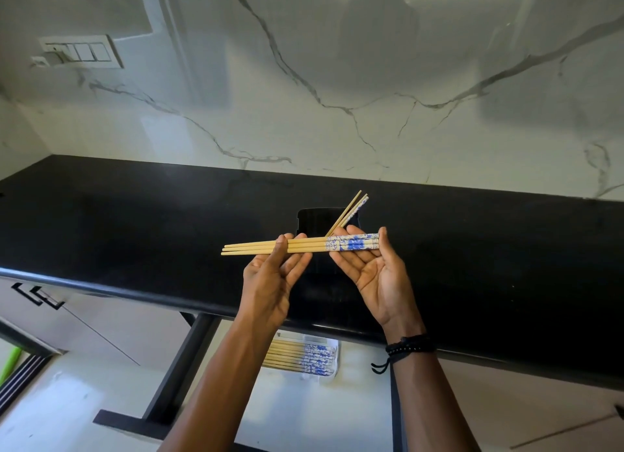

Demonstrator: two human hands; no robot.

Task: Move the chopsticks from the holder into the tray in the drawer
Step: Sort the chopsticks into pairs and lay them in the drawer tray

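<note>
Three chopsticks (300, 245) lie level across both hands above the black bench (135, 228), pale wood tips pointing left, blue-and-white patterned ends to the right. The left hand (270, 282) pinches the plain wooden part: the thumb presses on top and the other fingers (297, 265) curl loosely beneath, not spread. The right hand (374, 269) is palm up and cupped, fingers slightly parted, cradling the patterned ends; the thumb (383, 238) stands against the far right tips and the fingertips touch the bundle from below. A black beaded bracelet (408, 347) circles the right wrist.

Just behind the hands, a dark holder (314, 220) stands on the bench, hard to make out against the dark top. Three more chopsticks (349, 211) lean out of it, tilted up and to the right, their bare tips uppermost.

Near and below, under the bench edge, the drawer (304, 401) stands open with a clear tray (332, 360) inside. A row of chopsticks (297, 357) lies in it side by side, patterned ends to the right; roughly ten, though the left arm covers part of the row and an exact count cannot be told.

On the marble wall at far left sits one switch panel (81, 53).
</note>
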